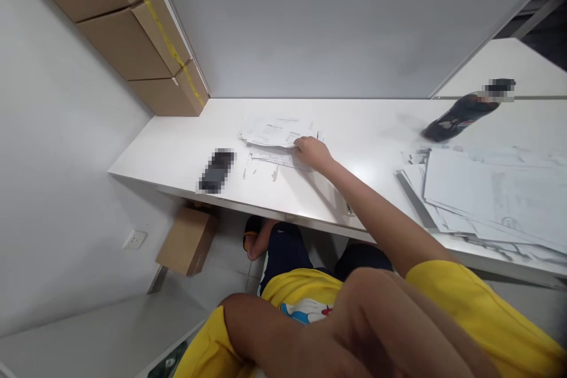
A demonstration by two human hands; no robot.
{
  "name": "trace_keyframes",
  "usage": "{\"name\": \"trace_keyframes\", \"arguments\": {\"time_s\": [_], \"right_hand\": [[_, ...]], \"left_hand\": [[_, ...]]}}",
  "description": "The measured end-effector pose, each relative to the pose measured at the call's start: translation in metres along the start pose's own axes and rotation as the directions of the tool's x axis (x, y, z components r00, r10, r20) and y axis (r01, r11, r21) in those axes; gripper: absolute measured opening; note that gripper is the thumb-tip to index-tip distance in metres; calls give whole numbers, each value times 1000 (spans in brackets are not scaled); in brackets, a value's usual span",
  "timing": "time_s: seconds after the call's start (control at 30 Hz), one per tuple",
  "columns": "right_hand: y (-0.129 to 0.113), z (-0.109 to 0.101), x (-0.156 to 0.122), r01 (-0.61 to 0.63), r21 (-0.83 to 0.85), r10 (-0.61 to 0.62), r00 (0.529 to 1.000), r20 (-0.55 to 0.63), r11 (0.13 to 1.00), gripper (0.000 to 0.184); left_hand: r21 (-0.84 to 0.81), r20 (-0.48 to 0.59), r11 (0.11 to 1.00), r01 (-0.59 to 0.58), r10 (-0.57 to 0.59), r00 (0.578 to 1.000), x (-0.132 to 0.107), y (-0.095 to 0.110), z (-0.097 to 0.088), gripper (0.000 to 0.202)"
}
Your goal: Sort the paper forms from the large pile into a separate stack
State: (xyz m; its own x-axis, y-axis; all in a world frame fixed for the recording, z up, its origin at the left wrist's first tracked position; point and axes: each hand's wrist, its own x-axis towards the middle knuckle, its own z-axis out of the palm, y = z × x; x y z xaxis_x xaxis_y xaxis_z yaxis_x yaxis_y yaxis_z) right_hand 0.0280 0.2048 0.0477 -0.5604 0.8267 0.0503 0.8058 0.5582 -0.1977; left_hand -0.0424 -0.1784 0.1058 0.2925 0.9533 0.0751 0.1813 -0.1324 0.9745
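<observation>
From where I stand, the likeliest trouble is with the small stack of papers [274, 130] on the counter [172, 147], just in front of the grey panel. The right hand [313, 153] has its fingers drawn in narrow on the stack's right side, seemingly pinching the upper sheets. With hold on one side only, the loose sheets could fan out or slide off one another, and a hard grip might crease the corner. The lower sheets, poking out beneath, could get left behind. Over on the right, the bottle [463, 115] stands close behind the bigger pile of papers [491, 189]; a careless elbow might knock it down onto them. The left arm [261, 322] is folded close to the body, and I cannot tell what the left hand is doing.

As for the small stack, it's thin, white and faintly printed, too small to read from here. The edges don't line up, and the near edge of the upper sheets bows up a little, with a shadow under it.
</observation>
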Motion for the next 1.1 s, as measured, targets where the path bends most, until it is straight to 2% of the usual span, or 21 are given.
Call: {"name": "trace_keyframes", "arguments": {"time_s": [0.13, 0.2, 0.3, 0.37, 0.47, 0.53, 0.6, 0.63, 0.67, 0.7, 0.73, 0.77, 0.8, 0.83, 0.9, 0.93, 0.97, 1.03, 1.1], "right_hand": [[23, -3, -2, -103, 22, 105, 990, -96, 994, 34], [36, -2, -1, -126, 48, 130, 986, -104, 991, 35], [44, 4, 2, -105, 65, 108, 993, -51, 992, 36], [40, 9, 6, -88, 78, 92, 995, -49, 993, 39], [24, 15, 16, -21, 85, 24, 999, -34, 996, 55], [11, 18, 25, 35, 75, -34, 999, -5, 997, 65], [1, 18, 34, 67, 64, -69, 997, 26, 996, 68], [-3, 17, 39, 78, 62, -81, 996, 44, 995, 67], [-6, 17, 43, 87, 62, -91, 994, 61, 994, 64], [-7, 15, 47, 95, 63, -100, 992, 77, 993, 59], [-7, 14, 50, 101, 66, -107, 990, 90, 993, 53], [-6, 13, 52, 103, 71, -110, 989, 99, 992, 48], [-5, 11, 54, 101, 76, -109, 989, 103, 992, 45], [-3, 10, 56, 96, 83, -105, 989, 108, 992, 43], [1, 7, 57, 85, 99, -96, 989, 112, 991, 40], [3, 5, 57, 79, 105, -91, 990, 112, 991, 38], [4, 3, 57, 75, 110, -87, 990, 110, 991, 35], [4, -1, 55, 64, 109, -75, 992, 98, 992, 34], [3, -8, 50, 51, 102, -58, 996, 72, 993, 37]], "left_hand": [[-83, 83, 991, 106, -99, 992, 9, -12, 6, 21], [-125, 131, 979, 160, -144, 981, 8, -20, 11, 24], [-133, 46, 981, 144, -139, 989, 9, -22, 21, 28], [-125, -9, 987, 106, -107, 994, 16, -11, 27, 27], [-141, -166, 990, 0, -23, 986, 42, 17, 27, 24], [-156, -324, 975, -161, 104, 940, 63, 29, 18, 26], [-98, -388, 931, -352, 290, 875, 77, 22, 1, 25], [-45, -376, 911, -410, 365, 852, 79, 8, -7, 23], [29, -304, 911, -412, 401, 864, 78, -12, -15, 20], [109, -283, 937, -332, 350, 893, 71, -38, -20, 19], [171, -319, 973, -157, 206, 925, 62, -68, -24, 21], [228, -327, 972, 62, 16, 945, 49, -100, -24, 24], [286, -350, 921, 264, -156, 924, 34, -133, -22, 27], [314, -370, 849, 424, -302, 879, 19, -164, -18, 31], [262, -343, 743, 616, -525, 779, -6, -218, -7, 53], [191, -319, 718, 670, -600, 734, -14, -238, -2, 63], [118, -303, 714, 690, -635, 710, -19, -254, 2, 70], [-42, -312, 738, 674, -650, 693, -19, -277, 5, 78], [-158, -371, 767, 622, -630, 682, -11, -289, 1, 82]]}}
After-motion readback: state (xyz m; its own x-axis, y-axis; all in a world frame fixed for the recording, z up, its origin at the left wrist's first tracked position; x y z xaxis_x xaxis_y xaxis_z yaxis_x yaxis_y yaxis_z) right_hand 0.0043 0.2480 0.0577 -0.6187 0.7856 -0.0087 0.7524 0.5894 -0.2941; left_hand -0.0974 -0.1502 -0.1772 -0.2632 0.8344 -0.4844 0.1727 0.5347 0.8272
